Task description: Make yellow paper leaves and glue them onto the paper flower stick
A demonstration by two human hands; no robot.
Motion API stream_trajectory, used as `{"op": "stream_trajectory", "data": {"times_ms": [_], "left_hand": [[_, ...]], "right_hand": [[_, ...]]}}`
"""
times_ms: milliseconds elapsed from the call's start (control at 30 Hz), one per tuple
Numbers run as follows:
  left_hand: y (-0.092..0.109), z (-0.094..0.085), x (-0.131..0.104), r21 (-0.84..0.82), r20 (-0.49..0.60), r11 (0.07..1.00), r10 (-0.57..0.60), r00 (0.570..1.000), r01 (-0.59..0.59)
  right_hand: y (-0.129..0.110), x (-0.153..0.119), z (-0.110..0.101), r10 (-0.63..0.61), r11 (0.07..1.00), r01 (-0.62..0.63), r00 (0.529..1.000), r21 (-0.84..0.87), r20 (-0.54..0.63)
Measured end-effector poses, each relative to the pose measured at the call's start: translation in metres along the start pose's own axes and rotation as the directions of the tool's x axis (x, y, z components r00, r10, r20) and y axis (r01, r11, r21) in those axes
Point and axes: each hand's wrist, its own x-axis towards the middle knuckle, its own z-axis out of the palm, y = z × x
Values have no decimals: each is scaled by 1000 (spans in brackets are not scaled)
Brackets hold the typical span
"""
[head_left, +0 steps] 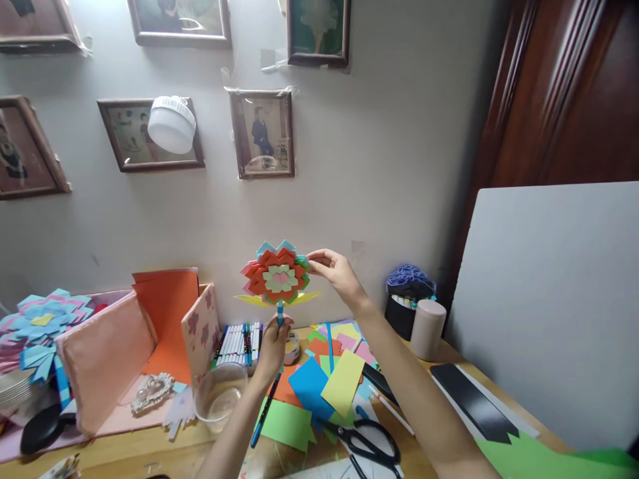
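A layered paper flower [280,276] stands upright in front of the wall, with orange, pale green, blue and pink petals and a pink centre. Yellow leaves spread to both sides below its head. My left hand [273,347] is closed around the blue stem beneath the flower. At the flower's right edge, my right hand [335,269] pinches a green petal between thumb and fingers. Below lie black-handled scissors [364,442], a blue paper sheet [314,386], a yellow sheet [344,382] and a green sheet [287,424]. A dark pen [265,410] rests beside my left forearm.
A clear plastic cup [221,396] and a row of markers [238,344] stand left of my hands. Farther left are a pink box [107,362] and another paper flower [47,322]. A pale cylinder [428,329] and a white board [544,306] are on the right.
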Motion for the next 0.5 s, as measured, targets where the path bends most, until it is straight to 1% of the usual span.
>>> {"op": "stream_trajectory", "data": {"times_ms": [100, 200, 267, 300, 367, 433, 500], "left_hand": [[21, -4, -32, -49, 28, 998, -22, 999, 24], [38, -5, -63, -103, -3, 990, -101, 995, 100], [43, -6, -80, -90, -23, 986, -146, 989, 143], [43, -7, -86, -73, -29, 987, -148, 989, 146], [39, -11, -96, -11, -38, 993, -114, 993, 114], [32, -17, -100, 93, -56, 994, -51, 997, 56], [26, -23, -102, 211, -97, 977, 5, 995, 16]], "right_hand": [[-20, -32, 11, -14, 999, 12, 1000, 50, 26], [-30, -59, 18, -4, 997, 2, 1000, 77, 19], [-33, -74, 21, 15, 996, -15, 1000, 83, 4], [-34, -81, 22, 21, 996, -21, 1000, 82, -8], [-35, -94, 23, 24, 997, -21, 999, 74, -40], [-36, -107, 24, 14, 998, -9, 996, 58, -83], [-39, -121, 27, -10, 999, 14, 993, 33, -118]]}}
